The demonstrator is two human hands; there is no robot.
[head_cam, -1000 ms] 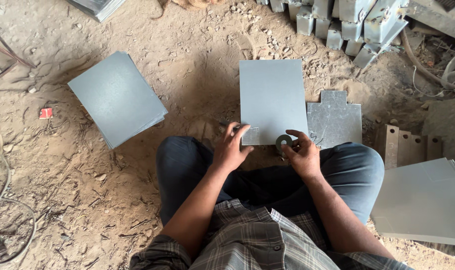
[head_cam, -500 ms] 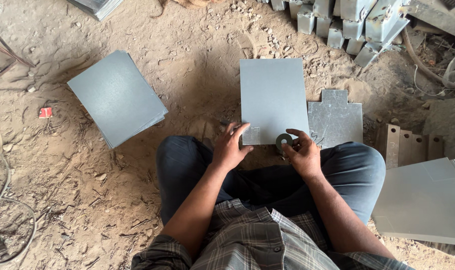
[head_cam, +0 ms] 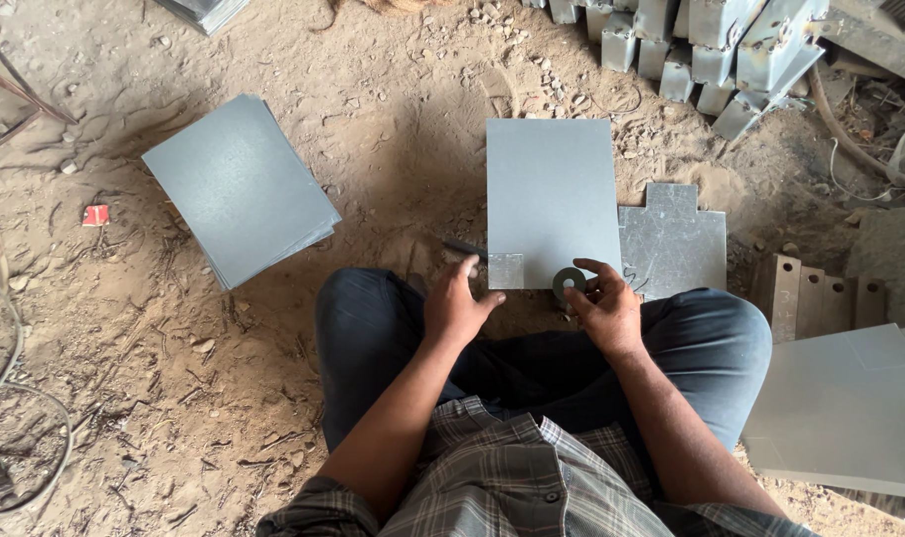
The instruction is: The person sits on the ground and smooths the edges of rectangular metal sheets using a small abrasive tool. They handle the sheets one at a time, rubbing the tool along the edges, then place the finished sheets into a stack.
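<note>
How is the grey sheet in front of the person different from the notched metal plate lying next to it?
The grey sheet is a plain rectangle; the notched plate has stepped, cut-out corners. The sheet looks smooth and evenly grey, the plate shinier and mottled. The sheet is longer, and its edge lies over the plate's. The left hand rests at the sheet's near edge and the right hand holds a dark ring on it; neither touches the plate. Both lie flat on the sandy ground.

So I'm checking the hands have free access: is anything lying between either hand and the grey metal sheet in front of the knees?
Nothing visible does. The left hand rests at the grey metal sheet beside a small square metal piece on its near corner. The right hand holds a dark ring on the sheet's near edge.
</note>
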